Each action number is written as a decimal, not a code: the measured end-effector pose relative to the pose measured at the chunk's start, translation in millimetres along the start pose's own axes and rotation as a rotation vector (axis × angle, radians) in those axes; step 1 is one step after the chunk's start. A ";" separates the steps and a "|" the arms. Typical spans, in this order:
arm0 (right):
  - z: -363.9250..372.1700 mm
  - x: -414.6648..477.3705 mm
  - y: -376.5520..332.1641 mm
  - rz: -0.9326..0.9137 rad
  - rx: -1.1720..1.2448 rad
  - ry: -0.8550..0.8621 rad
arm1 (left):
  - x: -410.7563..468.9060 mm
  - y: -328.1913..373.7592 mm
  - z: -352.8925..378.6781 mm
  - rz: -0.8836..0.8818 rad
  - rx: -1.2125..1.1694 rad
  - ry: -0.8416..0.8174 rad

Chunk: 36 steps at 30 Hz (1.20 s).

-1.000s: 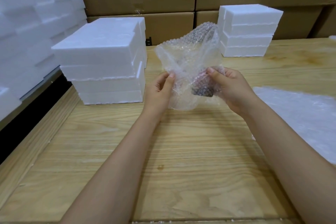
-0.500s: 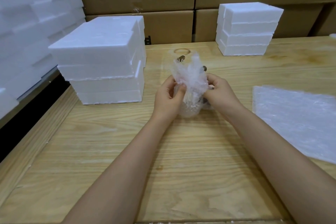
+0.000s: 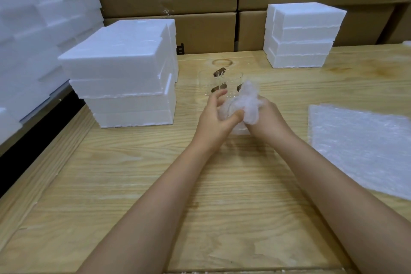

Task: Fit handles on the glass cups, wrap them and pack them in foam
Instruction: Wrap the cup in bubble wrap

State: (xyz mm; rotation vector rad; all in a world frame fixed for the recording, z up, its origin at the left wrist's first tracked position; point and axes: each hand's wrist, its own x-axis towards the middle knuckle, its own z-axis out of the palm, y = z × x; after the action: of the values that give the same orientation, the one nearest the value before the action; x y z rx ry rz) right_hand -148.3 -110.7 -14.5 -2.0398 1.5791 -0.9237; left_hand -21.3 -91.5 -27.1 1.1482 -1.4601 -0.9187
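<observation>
Wooden table (image 3: pixel 222 207): left foam stack (image 3: pixel 124 69) is set far left, right foam stack (image 3: pixel 304 35) far right, bubble wrap sheets (image 3: pixel 364 144) are laid near right. Wrapped cup (image 3: pixel 244 107) is held mid-table, just in front of the bare glass cups (image 3: pixel 219 83). Right hand (image 3: pixel 266 118) is curled round it. Left hand (image 3: pixel 215 122): thumb pressed into the wrap, fingers loosely spread. Judged light, brittle, film slippery, so the body is to be gripped, not the loose tuft.

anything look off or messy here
Nothing broken or spilled. The left hand and right hand grip the crumpled clear bubble wrap bundle; clear glass cups with dark handles stand upright behind it. Only white foam crumbs at the near edge of the light wooden table and the slightly staggered left stack of white foam blocks stand out.
</observation>
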 end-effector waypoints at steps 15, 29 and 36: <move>-19.3 -1.4 -16.9 -0.039 0.252 -0.324 | 7.9 -2.3 -1.4 -0.079 -0.039 0.221; -10.8 -2.3 -17.3 -0.062 0.160 -0.036 | -1.2 -1.8 12.1 0.115 -0.140 0.211; -13.3 -1.5 -15.9 0.034 0.234 -0.214 | 1.2 -1.3 7.8 0.139 -0.142 0.319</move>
State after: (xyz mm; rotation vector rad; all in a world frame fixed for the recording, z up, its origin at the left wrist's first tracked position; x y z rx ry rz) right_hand -146.9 -103.7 5.1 -1.8743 1.3227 -0.8061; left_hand -28.7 -93.2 -29.6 1.0218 -1.1805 -0.6949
